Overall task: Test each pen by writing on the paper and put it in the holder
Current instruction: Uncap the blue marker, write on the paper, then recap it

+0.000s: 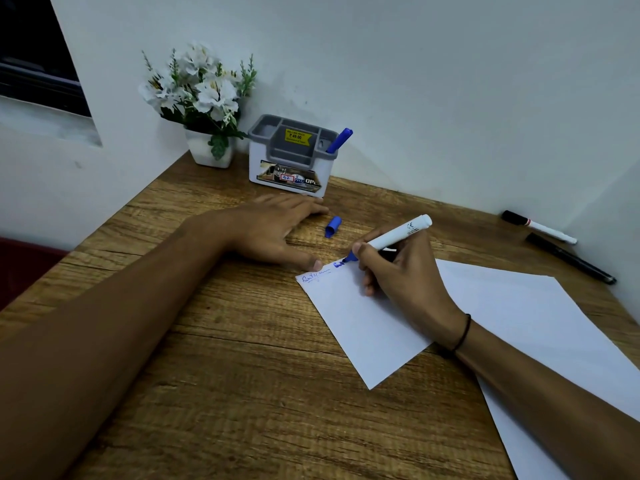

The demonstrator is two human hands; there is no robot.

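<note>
A person's right hand (401,268) is gripping a white marker (391,237), pressing its blue tip onto the top corner of the paper (363,327) mid-desk. The left hand (273,226) is lying flat, fingers spread, thumb pinning that corner. The blue cap (333,226) is lying beside it. The holder (289,157) is sitting at the desk's (242,393) back edge, containing one blue pen (340,140). Two more pens (557,244) are lying at the right edge.

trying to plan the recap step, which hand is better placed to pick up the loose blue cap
Left. The left hand lies flat and free on the desk, its fingers right beside the blue cap. The right hand is busy holding the white marker, whose tip is on the paper.
</note>
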